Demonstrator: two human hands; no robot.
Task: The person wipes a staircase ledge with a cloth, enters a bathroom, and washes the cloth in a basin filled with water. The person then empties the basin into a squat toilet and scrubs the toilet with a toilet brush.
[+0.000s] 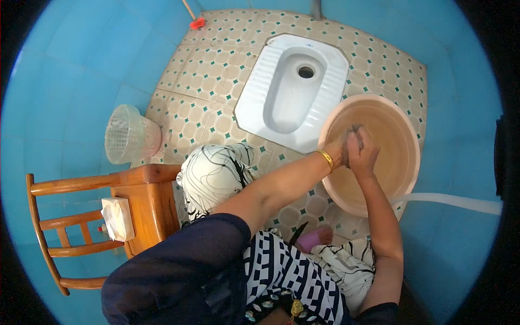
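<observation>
Both hands are together above the brownish water in a pale pink basin (pixel 323 135). My left hand (pixel 340 149), below a gold bracelet (pixel 326 159), is closed and pressed against the other hand. Curled fingers show on my right hand (pixel 363 150), which is closed beside it. A small dark, wet-looking thing (pixel 355 129) shows between and above the fingers; what it is cannot be made out. The hands cover much of it.
A white squat toilet (pixel 254 103) is set in the tiled floor left of the basin. A pale hose (pixel 455 200) reaches the basin's right rim. At left are a wooden chair (pixel 154 203) with a tissue pack (pixel 117 219) and a plastic basket (pixel 123 135). A red brush (pixel 197 24) stands far back.
</observation>
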